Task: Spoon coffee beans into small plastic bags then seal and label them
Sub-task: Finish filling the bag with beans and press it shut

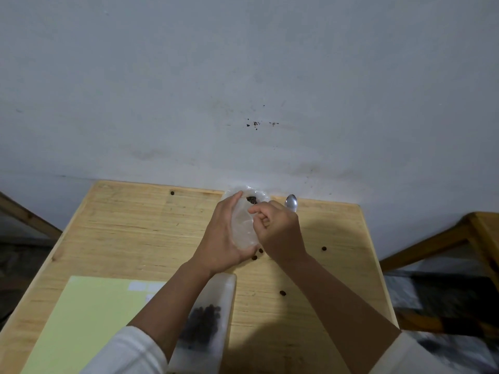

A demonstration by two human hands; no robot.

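Observation:
A clear plastic bag (243, 225) with a few dark coffee beans (251, 199) showing at its far end is held above the wooden table (121, 225). My left hand (221, 236) wraps its left side. My right hand (278, 228) pinches the bag's right edge with its fingers, and a metal spoon (291, 203) sticks out beyond that hand. A second bag (213, 314) holding a dark heap of beans lies flat on the table under my left forearm.
A pale yellow label sheet (81, 319) with white stickers lies at the table's front left. Loose beans (283, 293) are scattered on the wood near my hands. A grey wall stands just behind the table. Wooden furniture (459, 238) sits at the right.

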